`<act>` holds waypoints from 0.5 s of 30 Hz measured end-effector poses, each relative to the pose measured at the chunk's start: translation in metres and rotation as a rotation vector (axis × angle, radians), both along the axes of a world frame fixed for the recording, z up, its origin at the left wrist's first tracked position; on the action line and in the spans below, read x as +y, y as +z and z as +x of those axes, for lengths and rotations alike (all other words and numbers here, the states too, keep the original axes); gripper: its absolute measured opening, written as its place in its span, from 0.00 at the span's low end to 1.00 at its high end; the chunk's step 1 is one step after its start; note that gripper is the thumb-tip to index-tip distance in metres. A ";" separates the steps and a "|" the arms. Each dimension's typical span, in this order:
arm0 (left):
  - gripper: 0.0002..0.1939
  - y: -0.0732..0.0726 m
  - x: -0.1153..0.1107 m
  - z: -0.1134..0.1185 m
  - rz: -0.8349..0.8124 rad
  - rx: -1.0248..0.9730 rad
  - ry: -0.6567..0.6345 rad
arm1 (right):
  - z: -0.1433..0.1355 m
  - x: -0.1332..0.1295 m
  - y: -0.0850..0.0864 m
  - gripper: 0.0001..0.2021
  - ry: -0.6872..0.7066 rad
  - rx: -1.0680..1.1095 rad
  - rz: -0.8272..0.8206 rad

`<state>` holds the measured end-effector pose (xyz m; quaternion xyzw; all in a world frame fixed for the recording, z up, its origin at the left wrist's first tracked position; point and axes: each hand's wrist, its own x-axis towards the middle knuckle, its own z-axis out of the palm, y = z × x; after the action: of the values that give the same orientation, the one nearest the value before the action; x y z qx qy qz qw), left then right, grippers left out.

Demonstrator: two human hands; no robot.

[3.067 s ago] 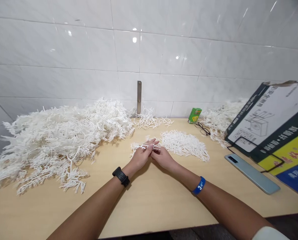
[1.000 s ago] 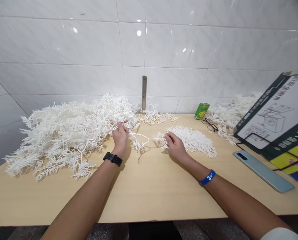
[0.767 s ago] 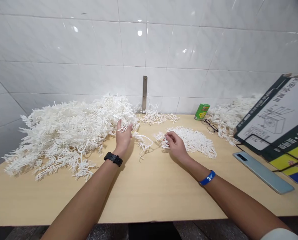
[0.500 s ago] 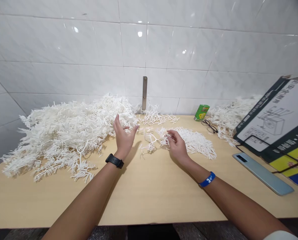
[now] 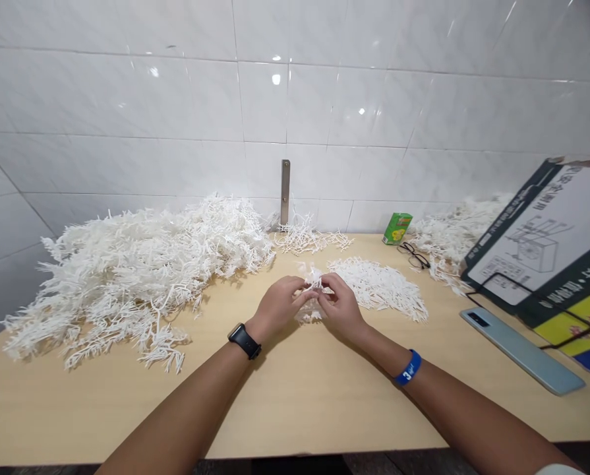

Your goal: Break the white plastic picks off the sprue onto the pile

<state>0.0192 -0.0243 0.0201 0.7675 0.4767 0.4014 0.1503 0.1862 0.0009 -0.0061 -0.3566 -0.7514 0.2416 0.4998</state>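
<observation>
Fingers of left hand (image 5: 279, 305) and right hand (image 5: 341, 309): pinched together on white branching plastic sprig (image 5: 313, 280), apparently steadying it between them; small-piece pile (image 5: 378, 287) close by.

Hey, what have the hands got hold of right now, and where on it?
A white branched piece, pinched in the fingertips of both hands; which part of it they grip is too small to tell.
</observation>
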 end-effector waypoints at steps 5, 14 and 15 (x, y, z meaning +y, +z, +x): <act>0.15 0.003 0.005 -0.007 0.189 -0.037 0.057 | 0.001 0.000 0.001 0.11 0.087 0.052 -0.022; 0.19 0.017 0.011 -0.032 0.336 -0.201 0.360 | 0.009 0.022 -0.009 0.12 -0.068 0.360 -0.169; 0.18 0.018 0.011 -0.034 0.341 -0.231 0.375 | 0.010 0.023 -0.009 0.12 -0.055 0.391 -0.211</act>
<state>-0.0143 -0.0131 0.0384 0.6292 0.5158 0.5814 -0.0044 0.1959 0.0241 -0.0153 -0.3736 -0.6009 0.3698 0.6021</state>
